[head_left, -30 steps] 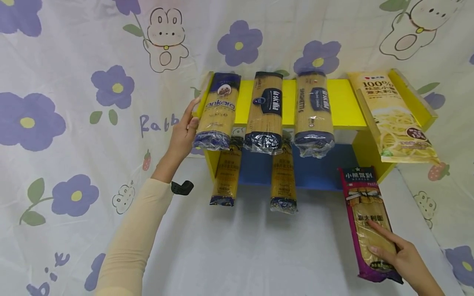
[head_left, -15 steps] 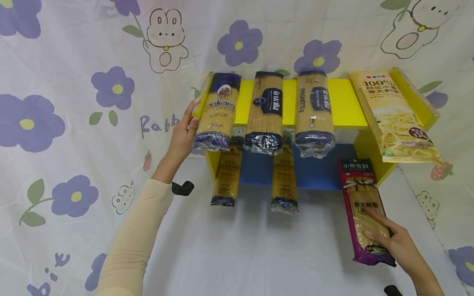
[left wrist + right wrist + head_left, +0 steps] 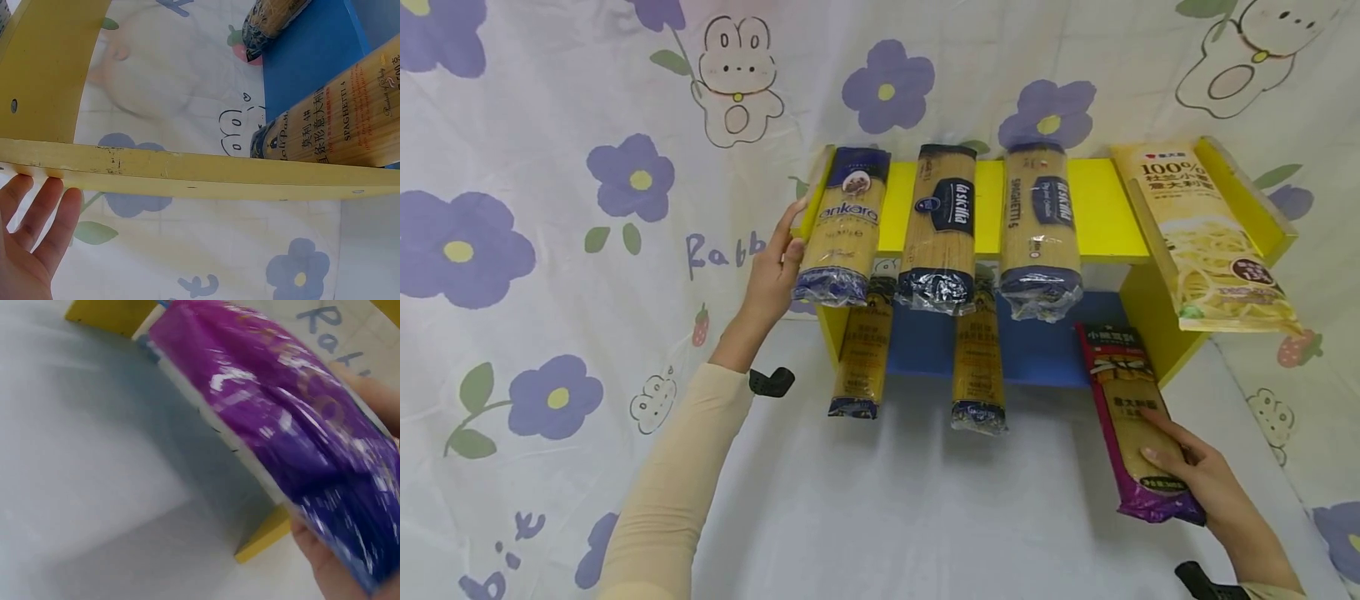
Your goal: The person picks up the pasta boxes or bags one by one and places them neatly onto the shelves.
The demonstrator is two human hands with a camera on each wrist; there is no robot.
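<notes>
My right hand (image 3: 1213, 487) grips a pack of pasta (image 3: 1138, 425) with a dark-and-red top and purple lower end, thumb and fingers around its lower part. The pack's upper end overlaps the blue lower shelf board (image 3: 1045, 337) at the right. In the right wrist view, the shiny purple end (image 3: 250, 381) fills much of the picture. My left hand (image 3: 771, 271) rests on the left side of the yellow rack (image 3: 1097, 208). The left wrist view shows its fingers (image 3: 56, 212) extended, tips against the yellow panel (image 3: 187, 172).
On the top shelf lie a blue ankara pack (image 3: 846, 221), two la sicilia spaghetti packs (image 3: 936, 225) and a yellow pasta pack (image 3: 1210, 242) at the right. Two narrower spaghetti packs (image 3: 859, 358) stick out below. Behind hangs a flowered cloth (image 3: 550, 333).
My right hand has moved the purple-edged pasta pack up and slightly left, its top reaching over the lower blue board. My left hand stays at the rack's left side.
</notes>
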